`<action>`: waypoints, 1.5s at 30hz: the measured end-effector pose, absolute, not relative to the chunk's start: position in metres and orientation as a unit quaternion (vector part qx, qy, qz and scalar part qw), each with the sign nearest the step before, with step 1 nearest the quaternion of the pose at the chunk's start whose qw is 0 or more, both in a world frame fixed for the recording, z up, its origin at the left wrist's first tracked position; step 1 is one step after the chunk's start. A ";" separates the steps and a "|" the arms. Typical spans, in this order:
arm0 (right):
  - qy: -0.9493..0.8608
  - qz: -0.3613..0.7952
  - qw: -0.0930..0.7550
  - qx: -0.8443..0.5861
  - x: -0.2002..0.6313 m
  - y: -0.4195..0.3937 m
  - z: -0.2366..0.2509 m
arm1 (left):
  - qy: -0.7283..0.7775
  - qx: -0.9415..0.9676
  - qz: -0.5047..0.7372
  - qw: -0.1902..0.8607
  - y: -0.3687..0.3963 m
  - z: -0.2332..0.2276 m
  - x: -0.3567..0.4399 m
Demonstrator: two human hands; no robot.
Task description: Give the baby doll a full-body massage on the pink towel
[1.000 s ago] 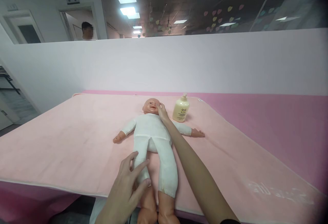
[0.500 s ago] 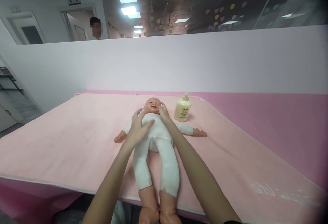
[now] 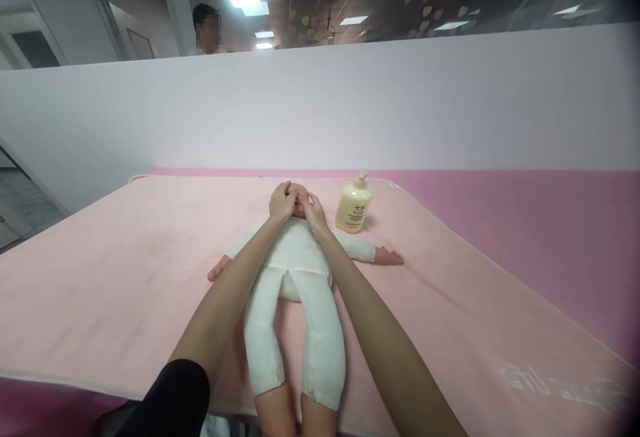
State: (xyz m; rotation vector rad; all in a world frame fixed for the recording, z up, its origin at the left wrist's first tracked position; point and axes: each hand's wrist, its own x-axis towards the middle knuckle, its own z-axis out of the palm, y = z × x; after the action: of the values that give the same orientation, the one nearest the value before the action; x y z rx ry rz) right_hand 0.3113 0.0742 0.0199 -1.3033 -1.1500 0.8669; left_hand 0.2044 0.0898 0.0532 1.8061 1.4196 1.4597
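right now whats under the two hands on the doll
The left hand and right hand lie on the doll's head; only a bit of forehead shows, the face is covered.

Both resting on the doll's head (image 3: 297, 191) — left hand (image 3: 281, 201) and right hand (image 3: 313, 208), fingertips meeting over the face. Just right of the fingers — lotion bottle (image 3: 354, 205) upright on pink towel (image 3: 125, 257).

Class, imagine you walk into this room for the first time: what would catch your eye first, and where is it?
First, the baby doll in white clothes, lying on its back in the middle of the pale pink blanket. Both bare hands, the left hand and the right hand, rest on the doll's head, covering its face. Just right of the head stands a cream pump bottle, upright on the blanket.
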 end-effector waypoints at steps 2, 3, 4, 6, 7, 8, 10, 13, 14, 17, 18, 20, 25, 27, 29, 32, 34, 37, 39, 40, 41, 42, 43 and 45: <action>-0.484 0.389 0.561 -0.547 0.313 0.079 0.021 | 0.511 0.637 0.534 0.219 0.095 0.051 0.204; -0.479 0.402 0.560 -0.544 0.313 0.082 0.022 | 0.511 0.632 0.537 0.226 0.097 0.051 0.203; -0.471 0.413 0.560 -0.541 0.313 0.086 0.023 | 0.511 0.628 0.540 0.232 0.098 0.051 0.201; -0.446 0.430 0.570 -0.540 0.312 0.095 0.025 | 0.513 0.619 0.547 0.235 0.100 0.050 0.199; -0.432 0.434 0.577 -0.540 0.311 0.100 0.026 | 0.514 0.615 0.551 0.232 0.100 0.049 0.198; -0.420 0.437 0.585 -0.539 0.309 0.105 0.026 | 0.516 0.611 0.556 0.226 0.100 0.048 0.196; -0.407 0.436 0.604 -0.528 0.306 0.112 0.027 | 0.514 0.609 0.566 0.212 0.100 0.046 0.192; -0.437 0.419 0.644 -0.468 0.302 0.119 0.027 | 0.483 0.633 0.576 0.186 0.101 0.040 0.185; -0.456 0.413 0.655 -0.439 0.301 0.120 0.027 | 0.471 0.641 0.579 0.181 0.102 0.038 0.182; -0.504 0.411 0.659 -0.378 0.301 0.120 0.026 | 0.455 0.636 0.592 0.198 0.108 0.033 0.177; -0.512 0.415 0.654 -0.371 0.302 0.119 0.026 | 0.454 0.629 0.595 0.209 0.110 0.032 0.177; -0.510 0.428 0.650 -0.366 0.304 0.118 0.026 | 0.452 0.623 0.595 0.229 0.115 0.032 0.178; -0.470 0.443 0.667 -0.371 0.306 0.116 0.028 | 0.442 0.613 0.577 0.310 0.121 0.037 0.179; -0.459 0.459 0.669 -0.363 0.306 0.117 0.029 | 0.438 0.604 0.576 0.336 0.122 0.038 0.179; -0.447 0.483 0.665 -0.352 0.308 0.118 0.030 | 0.436 0.594 0.580 0.347 0.122 0.040 0.178; -0.430 0.523 0.655 -0.335 0.311 0.116 0.030 | 0.437 0.587 0.588 0.345 0.122 0.040 0.178; -0.413 0.548 0.653 -0.320 0.314 0.114 0.030 | 0.420 0.594 0.596 0.339 0.122 0.039 0.179; -0.388 0.566 0.656 -0.312 0.316 0.113 0.028 | 0.373 0.601 0.604 0.366 0.124 0.035 0.180; -0.386 0.558 0.662 -0.318 0.317 0.113 0.026 | 0.350 0.599 0.601 0.397 0.126 0.032 0.181; -0.389 0.551 0.665 -0.319 0.316 0.114 0.024 | 0.342 0.598 0.600 0.407 0.127 0.030 0.181; -0.394 0.545 0.668 -0.318 0.316 0.114 0.023 | 0.337 0.597 0.600 0.412 0.128 0.029 0.181; -0.399 0.540 0.670 -0.317 0.315 0.115 0.022 | 0.335 0.598 0.600 0.412 0.128 0.028 0.181; -0.404 0.536 0.670 -0.317 0.315 0.115 0.020 | 0.334 0.601 0.600 0.409 0.128 0.028 0.181; -0.410 0.532 0.667 -0.322 0.315 0.114 0.019 | 0.334 0.607 0.597 0.406 0.126 0.030 0.180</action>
State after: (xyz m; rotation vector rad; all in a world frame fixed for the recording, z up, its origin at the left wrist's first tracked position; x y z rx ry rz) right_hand 0.3145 0.1144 0.0191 -0.7274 -0.9251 1.2007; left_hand 0.1799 0.1260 0.0299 1.5303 0.8420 1.5049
